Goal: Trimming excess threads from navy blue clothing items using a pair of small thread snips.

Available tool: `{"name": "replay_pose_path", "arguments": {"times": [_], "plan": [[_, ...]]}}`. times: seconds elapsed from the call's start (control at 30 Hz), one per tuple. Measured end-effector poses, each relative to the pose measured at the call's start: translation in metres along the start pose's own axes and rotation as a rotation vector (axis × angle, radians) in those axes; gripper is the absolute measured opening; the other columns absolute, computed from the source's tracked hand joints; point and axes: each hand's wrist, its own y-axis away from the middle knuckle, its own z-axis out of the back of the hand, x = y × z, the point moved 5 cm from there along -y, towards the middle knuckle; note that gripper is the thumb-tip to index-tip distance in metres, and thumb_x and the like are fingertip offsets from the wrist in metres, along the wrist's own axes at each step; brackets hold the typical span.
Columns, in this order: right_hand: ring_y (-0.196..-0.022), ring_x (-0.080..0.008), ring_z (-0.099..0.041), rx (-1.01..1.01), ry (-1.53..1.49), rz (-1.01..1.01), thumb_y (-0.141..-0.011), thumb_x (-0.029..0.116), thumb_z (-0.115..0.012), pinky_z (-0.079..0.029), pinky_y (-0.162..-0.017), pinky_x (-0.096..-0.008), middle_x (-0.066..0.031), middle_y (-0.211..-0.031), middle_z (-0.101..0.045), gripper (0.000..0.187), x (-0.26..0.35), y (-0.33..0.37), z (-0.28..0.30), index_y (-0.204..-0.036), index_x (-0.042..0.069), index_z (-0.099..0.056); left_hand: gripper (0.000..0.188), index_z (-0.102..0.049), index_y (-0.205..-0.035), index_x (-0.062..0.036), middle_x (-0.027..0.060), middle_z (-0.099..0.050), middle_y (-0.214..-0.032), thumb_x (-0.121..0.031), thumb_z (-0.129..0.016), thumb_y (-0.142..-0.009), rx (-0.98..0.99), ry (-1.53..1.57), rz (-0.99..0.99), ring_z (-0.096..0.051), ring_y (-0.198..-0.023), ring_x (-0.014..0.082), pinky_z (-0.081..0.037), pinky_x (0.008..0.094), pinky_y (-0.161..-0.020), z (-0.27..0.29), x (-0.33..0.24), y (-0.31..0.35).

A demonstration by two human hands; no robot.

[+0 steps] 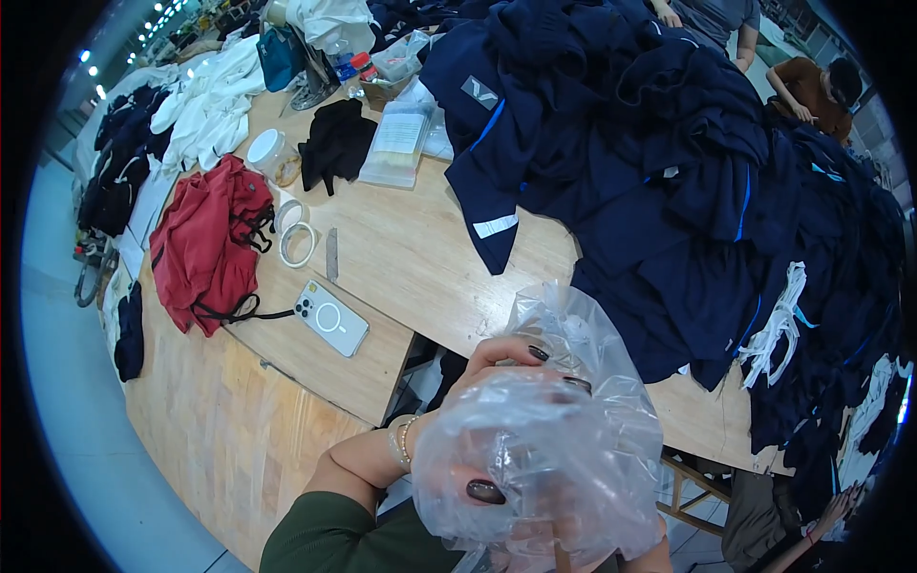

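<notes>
A crumpled clear plastic bag (573, 430) is bunched up close in front of me, above the near table edge. My left hand (501, 377) is closed on its left side, with dark-nailed fingers over the plastic and beaded bracelets at the wrist. Another dark nail shows through the film lower down. My right forearm (657, 552) comes up at the lower right. Behind the cloudy plastic, my right hand is hidden, so its fingers cannot be made out.
Navy garments (650, 172) with blue piping are heaped at the right. On the wooden table (420, 248) lie a phone (331, 318), tape rolls (297, 244), a red cloth bag (212, 244), a lidded jar (267, 151) and black cloth (336, 143). Other people are at the far right.
</notes>
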Motion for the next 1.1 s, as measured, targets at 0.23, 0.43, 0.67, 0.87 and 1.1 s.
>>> {"name": "replay_pose_path", "arguments": {"times": [0.23, 0.43, 0.67, 0.87, 1.1], "plan": [[-0.061, -0.016, -0.051, 0.085, 0.033, 0.217, -0.086, 0.023, -0.067, -0.038, -0.052, -0.0297, -0.0074, -0.074, -0.056, 0.023, -0.008, -0.001, 0.008, -0.089, 0.001, -0.062, 0.079, -0.059, -0.119, -0.0063, 0.0117, -0.045, -0.132, -0.057, -0.067, -0.059, -0.022, -0.098, 0.006, -0.031, -0.125, 0.0281, -0.028, 0.0353, -0.105, 0.002, -0.001, 0.0], [-0.061, -0.0157, -0.05, -0.056, -0.017, 0.063, -0.087, 0.021, -0.066, -0.038, -0.053, -0.0291, -0.0068, -0.072, -0.055, 0.019, 0.008, 0.001, -0.012, -0.089, 0.001, -0.063, 0.08, -0.058, -0.12, -0.0071, 0.0121, -0.047, -0.129, -0.056, -0.069, -0.058, -0.071, 0.011, -0.063, -0.032, -0.124, 0.029, -0.028, 0.036, -0.105, 0.001, 0.003, 0.001], [-0.078, -0.0252, -0.063, 0.167, 0.722, 0.027, -0.085, 0.018, -0.065, -0.048, -0.063, -0.0351, -0.0169, -0.091, -0.065, 0.02, 0.068, 0.009, 0.019, -0.092, 0.0, -0.066, 0.068, -0.057, -0.121, -0.0071, 0.0127, -0.051, -0.125, -0.05, -0.067, -0.069, -0.123, -0.083, -0.069, -0.035, -0.12, 0.0329, -0.03, 0.04, -0.102, 0.004, -0.002, -0.003], [-0.064, -0.0218, -0.047, -0.506, 1.271, 0.71, -0.068, 0.016, -0.076, -0.035, -0.05, -0.0303, -0.0109, -0.087, -0.061, 0.018, 0.138, 0.039, 0.006, -0.08, 0.005, -0.069, 0.067, -0.06, -0.119, -0.0088, 0.0106, -0.055, -0.122, -0.052, -0.064, -0.068, -0.077, -0.259, -0.071, -0.04, -0.116, 0.0333, -0.031, 0.0398, -0.1, -0.005, 0.016, 0.007], [-0.067, -0.0119, -0.035, -0.743, 1.866, 0.422, -0.07, 0.025, -0.074, -0.026, -0.056, -0.0244, 0.0055, -0.076, -0.042, 0.015, 0.135, 0.004, -0.003, -0.085, 0.025, -0.073, 0.06, -0.06, -0.117, -0.0067, 0.014, -0.057, -0.12, -0.045, -0.065, -0.071, -0.06, -0.155, -0.001, -0.051, -0.11, 0.0292, -0.036, 0.0391, -0.096, -0.003, 0.0, -0.025]]}}
